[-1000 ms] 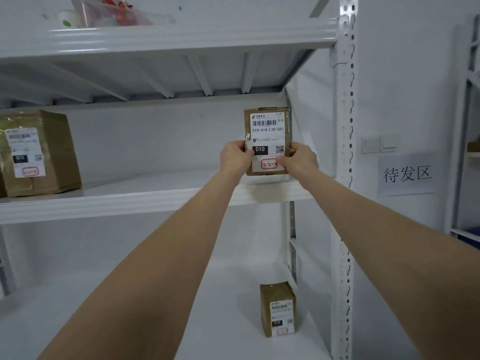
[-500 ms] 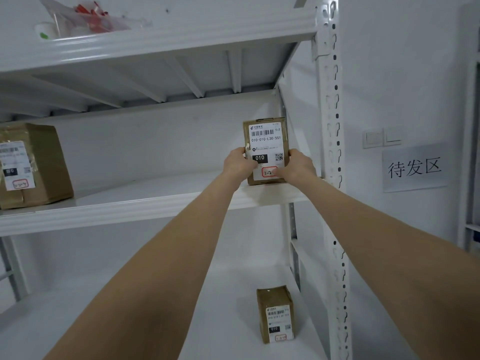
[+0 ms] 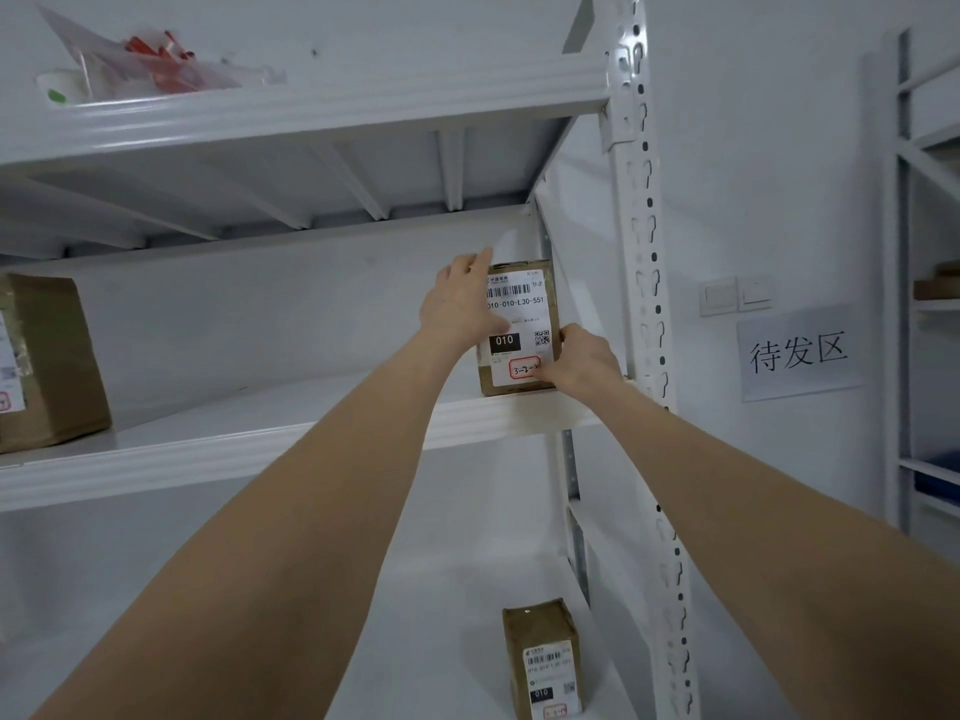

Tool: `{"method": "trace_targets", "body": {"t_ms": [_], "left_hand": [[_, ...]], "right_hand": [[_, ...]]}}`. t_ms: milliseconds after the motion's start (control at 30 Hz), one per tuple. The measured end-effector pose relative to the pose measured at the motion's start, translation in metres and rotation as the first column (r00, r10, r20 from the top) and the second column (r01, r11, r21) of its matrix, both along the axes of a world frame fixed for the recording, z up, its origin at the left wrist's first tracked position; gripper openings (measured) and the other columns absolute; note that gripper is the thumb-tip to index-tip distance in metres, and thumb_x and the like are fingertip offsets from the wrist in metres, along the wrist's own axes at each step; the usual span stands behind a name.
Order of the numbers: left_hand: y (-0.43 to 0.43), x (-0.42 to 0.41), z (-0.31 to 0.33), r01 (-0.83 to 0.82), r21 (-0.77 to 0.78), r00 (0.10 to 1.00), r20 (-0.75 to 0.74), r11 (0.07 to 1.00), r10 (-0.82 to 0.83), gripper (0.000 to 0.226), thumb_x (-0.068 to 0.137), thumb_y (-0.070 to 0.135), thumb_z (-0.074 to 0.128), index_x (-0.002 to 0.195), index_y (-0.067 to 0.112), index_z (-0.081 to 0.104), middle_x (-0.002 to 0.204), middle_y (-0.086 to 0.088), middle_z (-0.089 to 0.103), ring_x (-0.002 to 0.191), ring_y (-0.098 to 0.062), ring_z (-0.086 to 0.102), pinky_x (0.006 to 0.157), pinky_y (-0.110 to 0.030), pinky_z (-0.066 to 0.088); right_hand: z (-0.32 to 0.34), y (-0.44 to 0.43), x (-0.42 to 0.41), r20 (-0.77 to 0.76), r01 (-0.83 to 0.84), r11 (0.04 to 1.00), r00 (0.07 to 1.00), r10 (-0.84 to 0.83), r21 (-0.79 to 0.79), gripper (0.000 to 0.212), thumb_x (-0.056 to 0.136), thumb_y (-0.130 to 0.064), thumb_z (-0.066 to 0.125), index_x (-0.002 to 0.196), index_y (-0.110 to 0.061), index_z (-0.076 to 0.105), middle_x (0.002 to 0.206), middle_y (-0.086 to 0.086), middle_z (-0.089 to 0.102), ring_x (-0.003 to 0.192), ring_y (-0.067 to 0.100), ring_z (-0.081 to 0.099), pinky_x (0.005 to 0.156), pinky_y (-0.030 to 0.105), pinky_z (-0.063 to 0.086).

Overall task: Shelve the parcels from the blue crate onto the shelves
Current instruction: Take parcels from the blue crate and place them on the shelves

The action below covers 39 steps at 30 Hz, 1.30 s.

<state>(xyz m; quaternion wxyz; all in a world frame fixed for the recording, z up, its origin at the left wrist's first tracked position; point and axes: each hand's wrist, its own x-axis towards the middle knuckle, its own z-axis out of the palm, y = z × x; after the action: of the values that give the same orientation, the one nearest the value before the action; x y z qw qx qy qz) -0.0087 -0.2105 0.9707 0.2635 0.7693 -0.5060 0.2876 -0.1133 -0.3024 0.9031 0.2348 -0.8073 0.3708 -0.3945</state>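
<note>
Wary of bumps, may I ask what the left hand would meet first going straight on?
The left hand, fingers up along the parcel, would likely meet the back wall; depth is unclear.

This is a parcel storeroom or dispatch room. White steel racking [image 3: 647, 283] with slotted uprights fills the left and centre of the frame, and a second rack [image 3: 904, 252] stands at the right edge. Its shelves carry brown cardboard boxes with printed barcode shipping labels: a labelled parcel [image 3: 519, 309] upright at centre, a small parcel [image 3: 543, 657] at lower centre and a large box [image 3: 52, 366] at the left edge. On the bare white wall at right, a paper sign [image 3: 797, 353] reads 待发区, just below the wall switches [image 3: 735, 296].
</note>
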Motion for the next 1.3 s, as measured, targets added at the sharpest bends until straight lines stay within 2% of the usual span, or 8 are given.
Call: {"method": "trace_targets", "body": {"t_ms": [267, 333, 400, 467, 567, 633, 733, 1300], "left_hand": [[-0.004, 0.000, -0.006, -0.123, 0.008, 0.946, 0.304, 0.992, 0.114, 0.085, 0.073, 0.030, 0.077, 0.142, 0.015, 0.030, 0.136, -0.007, 0.034, 0.125, -0.024, 0.036, 0.094, -0.035, 0.042], [-0.004, 0.002, -0.007, -0.145, -0.004, 0.916, 0.376, 0.989, 0.136, 0.085, 0.075, 0.030, 0.076, 0.143, 0.014, 0.028, 0.136, -0.008, 0.037, 0.126, -0.025, 0.036, 0.097, -0.034, 0.039], [-0.004, 0.004, -0.007, -0.141, -0.005, 0.913, 0.385, 0.990, 0.132, 0.084, 0.075, 0.029, 0.076, 0.143, 0.014, 0.028, 0.136, -0.008, 0.037, 0.126, -0.024, 0.036, 0.097, -0.033, 0.039], [-0.004, 0.006, -0.006, -0.128, 0.004, 0.923, 0.366, 0.992, 0.118, 0.084, 0.075, 0.028, 0.077, 0.143, 0.014, 0.029, 0.136, -0.007, 0.036, 0.126, -0.024, 0.036, 0.093, -0.033, 0.042], [-0.006, 0.007, -0.006, -0.111, 0.016, 0.944, 0.315, 0.994, 0.101, 0.082, 0.075, 0.024, 0.077, 0.142, 0.015, 0.030, 0.136, -0.006, 0.035, 0.124, -0.023, 0.038, 0.086, -0.033, 0.046], [-0.009, 0.009, -0.006, -0.107, 0.023, 0.951, 0.295, 0.994, 0.096, 0.082, 0.076, 0.024, 0.077, 0.142, 0.016, 0.029, 0.137, -0.006, 0.034, 0.125, -0.023, 0.038, 0.086, -0.034, 0.046], [-0.013, 0.013, -0.006, -0.108, 0.029, 0.957, 0.275, 0.994, 0.096, 0.083, 0.075, 0.023, 0.078, 0.142, 0.015, 0.030, 0.137, -0.006, 0.034, 0.123, -0.023, 0.039, 0.088, -0.035, 0.047], [-0.048, 0.047, -0.009, -0.121, 0.015, 0.957, 0.267, 0.992, 0.113, 0.081, 0.077, 0.018, 0.076, 0.143, 0.013, 0.029, 0.137, -0.007, 0.035, 0.119, -0.023, 0.045, 0.088, -0.033, 0.047]], "right_hand": [[-0.001, 0.011, 0.004, 0.015, 0.092, 0.968, 0.996, -0.091, -0.235, 0.085, 0.080, -0.022, 0.075, 0.145, -0.018, 0.020, 0.137, 0.010, 0.038, 0.119, 0.031, 0.050, 0.086, 0.041, 0.046], [-0.003, 0.012, 0.007, -0.008, 0.155, 0.913, 0.985, -0.171, -0.378, 0.096, 0.080, -0.022, 0.076, 0.150, -0.021, 0.010, 0.155, 0.010, 0.014, 0.137, 0.030, 0.030, 0.099, 0.041, 0.043], [-0.002, 0.010, 0.011, -0.053, 0.171, 0.838, 0.972, -0.230, -0.518, 0.104, 0.081, -0.024, 0.075, 0.153, -0.020, 0.000, 0.160, 0.009, -0.008, 0.147, 0.031, 0.005, 0.114, 0.040, 0.028], [0.003, 0.008, 0.015, -0.099, 0.138, 0.846, 0.971, -0.218, -0.514, 0.109, 0.079, -0.026, 0.077, 0.153, -0.022, -0.004, 0.160, 0.007, -0.015, 0.148, 0.032, 0.004, 0.114, 0.040, 0.028], [0.010, 0.009, 0.018, -0.162, 0.070, 0.922, 0.976, -0.142, -0.382, 0.106, 0.082, -0.023, 0.074, 0.153, -0.025, -0.004, 0.158, 0.010, 0.003, 0.127, 0.032, 0.045, 0.091, 0.040, 0.046], [0.010, 0.010, 0.019, -0.165, 0.072, 0.927, 0.976, -0.141, -0.367, 0.102, 0.083, -0.022, 0.073, 0.153, -0.025, -0.001, 0.149, 0.009, 0.021, 0.110, 0.032, 0.055, 0.085, 0.040, 0.047], [0.010, 0.009, 0.022, -0.153, 0.089, 0.931, 0.976, -0.152, -0.354, 0.098, 0.082, -0.021, 0.074, 0.152, -0.025, 0.004, 0.141, 0.011, 0.030, 0.105, 0.033, 0.057, 0.083, 0.040, 0.047], [0.011, -0.018, 0.061, -0.111, 0.097, 0.930, 0.983, -0.144, -0.354, 0.081, 0.082, -0.012, 0.071, 0.144, -0.019, 0.019, 0.129, 0.014, 0.034, 0.081, 0.029, 0.051, 0.067, 0.036, 0.040]]}}
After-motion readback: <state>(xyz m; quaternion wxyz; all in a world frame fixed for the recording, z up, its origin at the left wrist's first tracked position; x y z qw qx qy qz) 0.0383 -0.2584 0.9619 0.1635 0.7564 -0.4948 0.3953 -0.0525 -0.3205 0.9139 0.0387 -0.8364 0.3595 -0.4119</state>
